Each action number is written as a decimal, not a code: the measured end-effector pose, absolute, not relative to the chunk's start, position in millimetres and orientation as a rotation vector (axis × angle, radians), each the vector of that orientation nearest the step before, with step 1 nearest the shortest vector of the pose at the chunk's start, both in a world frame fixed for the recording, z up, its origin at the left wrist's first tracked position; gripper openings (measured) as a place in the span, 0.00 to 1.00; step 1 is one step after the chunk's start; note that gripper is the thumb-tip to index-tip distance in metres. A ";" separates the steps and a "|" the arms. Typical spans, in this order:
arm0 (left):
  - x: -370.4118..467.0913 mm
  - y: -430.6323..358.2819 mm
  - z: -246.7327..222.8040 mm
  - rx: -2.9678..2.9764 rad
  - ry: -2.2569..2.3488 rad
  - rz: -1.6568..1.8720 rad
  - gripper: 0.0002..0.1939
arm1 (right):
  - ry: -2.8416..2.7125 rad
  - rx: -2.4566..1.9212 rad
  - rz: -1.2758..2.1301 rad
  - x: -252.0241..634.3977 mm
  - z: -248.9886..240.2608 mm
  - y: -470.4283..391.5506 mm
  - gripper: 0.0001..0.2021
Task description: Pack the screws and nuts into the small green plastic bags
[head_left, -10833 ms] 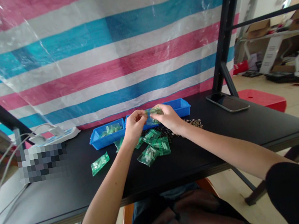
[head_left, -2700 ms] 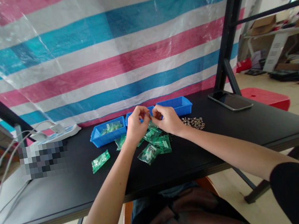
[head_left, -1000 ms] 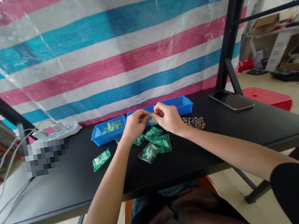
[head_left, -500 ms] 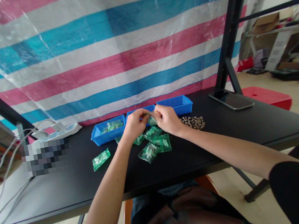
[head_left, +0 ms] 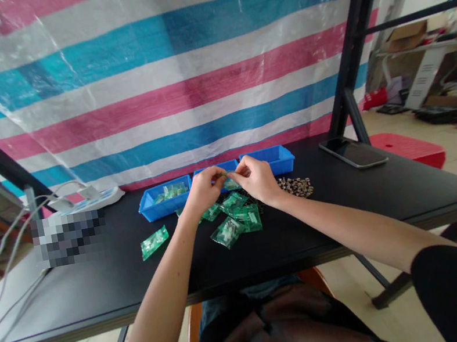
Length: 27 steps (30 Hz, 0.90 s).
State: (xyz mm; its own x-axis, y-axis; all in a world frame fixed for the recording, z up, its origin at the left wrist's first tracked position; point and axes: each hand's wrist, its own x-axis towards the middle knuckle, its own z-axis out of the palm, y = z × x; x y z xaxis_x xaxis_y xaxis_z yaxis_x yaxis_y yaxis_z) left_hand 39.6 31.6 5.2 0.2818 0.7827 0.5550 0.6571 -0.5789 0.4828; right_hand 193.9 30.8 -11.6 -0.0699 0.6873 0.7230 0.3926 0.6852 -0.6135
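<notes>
Both hands meet over the middle of the black table, pinching the top edge of a small green plastic bag [head_left: 231, 183]. My left hand [head_left: 206, 189] is closed on its left corner, and my right hand [head_left: 256, 179] is closed on its right side. What lies inside that bag is too small to make out. Below the hands, several green bags [head_left: 228, 231] with small white and metal parts overlap in a loose pile. Beside my right wrist is a heap of small metal pieces [head_left: 297, 186]. A single green bag [head_left: 155, 242] lies apart, left of my left forearm.
Three blue trays stand in a row behind the hands: the left tray [head_left: 167, 206] holds green bags, the middle one is partly hidden, and the right tray [head_left: 270, 170] sits behind my right hand. A phone [head_left: 353, 152] lies at right, a power strip [head_left: 103, 200] at left.
The hands stay over the same spot. The right hand's fingers have shifted slightly up and the pinched bag sits a little differently between them.
</notes>
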 end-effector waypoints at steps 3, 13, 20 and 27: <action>35.0 32.8 6.2 2.410 1.390 1.141 0.06 | -1.800 -0.888 0.265 195.7 -12.1 33.3 0.08; 22.1 35.7 2.4 2.601 1.438 1.029 0.10 | -2.055 -0.933 0.224 196.0 -14.4 33.2 0.05; 21.9 35.6 7.7 2.374 1.452 1.037 0.06 | -1.886 -0.937 0.583 194.1 -11.6 35.1 0.04; 25.7 35.5 1.7 2.045 1.274 1.192 0.09 | -1.653 -0.891 1.052 191.5 -6.0 34.9 0.06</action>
State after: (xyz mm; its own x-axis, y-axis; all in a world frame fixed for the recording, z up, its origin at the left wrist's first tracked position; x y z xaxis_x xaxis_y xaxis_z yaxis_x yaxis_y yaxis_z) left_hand 25.7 35.5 1.7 0.2001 0.8790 0.4327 0.4904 -0.4722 0.7325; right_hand 191.5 34.9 -6.0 -0.2835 0.9010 0.3283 0.0844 0.3644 -0.9274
